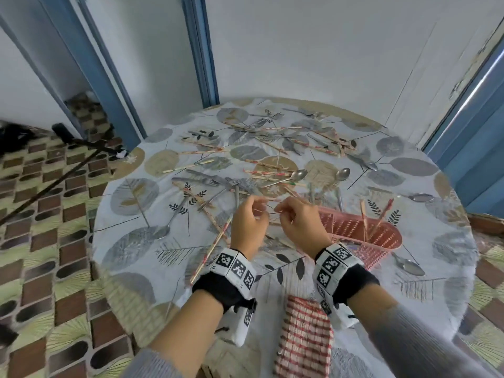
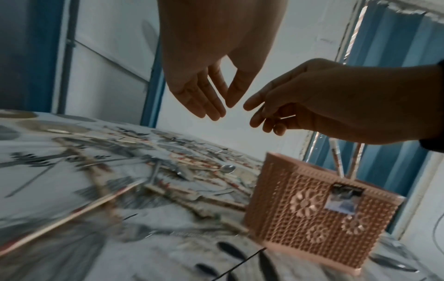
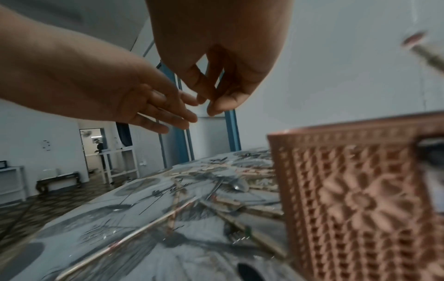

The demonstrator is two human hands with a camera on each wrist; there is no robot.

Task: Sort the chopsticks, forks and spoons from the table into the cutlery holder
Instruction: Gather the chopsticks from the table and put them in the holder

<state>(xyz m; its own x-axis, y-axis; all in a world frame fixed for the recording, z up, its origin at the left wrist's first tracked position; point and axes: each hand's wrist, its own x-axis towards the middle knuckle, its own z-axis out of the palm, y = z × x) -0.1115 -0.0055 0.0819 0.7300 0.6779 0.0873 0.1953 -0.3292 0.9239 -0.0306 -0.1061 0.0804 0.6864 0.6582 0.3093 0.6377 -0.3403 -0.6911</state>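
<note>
Chopsticks (image 1: 272, 173), forks (image 1: 203, 179) and spoons (image 1: 299, 174) lie scattered over the round table's leaf-print cloth (image 1: 136, 241). The pink cutlery holder (image 1: 381, 241) (image 2: 312, 218) (image 3: 360, 209) stands at the right, with two chopsticks (image 1: 364, 222) (image 2: 336, 161) upright in it. My left hand (image 1: 261, 211) (image 2: 223, 110) (image 3: 177, 117) and right hand (image 1: 278, 211) (image 2: 259, 117) (image 3: 209, 106) hover above the table's middle, fingertips almost meeting, just left of the holder. No wrist view shows anything between either hand's fingers. A long chopstick (image 1: 215, 246) lies below my left hand.
A red-and-white striped cloth (image 1: 305, 336) hangs over the near table edge. More spoons lie right of the holder (image 1: 421, 197) (image 1: 409, 266) and at the left (image 1: 161, 231). A black tripod (image 1: 68, 148) stands on the tiled floor to the left. A wall rises behind the table.
</note>
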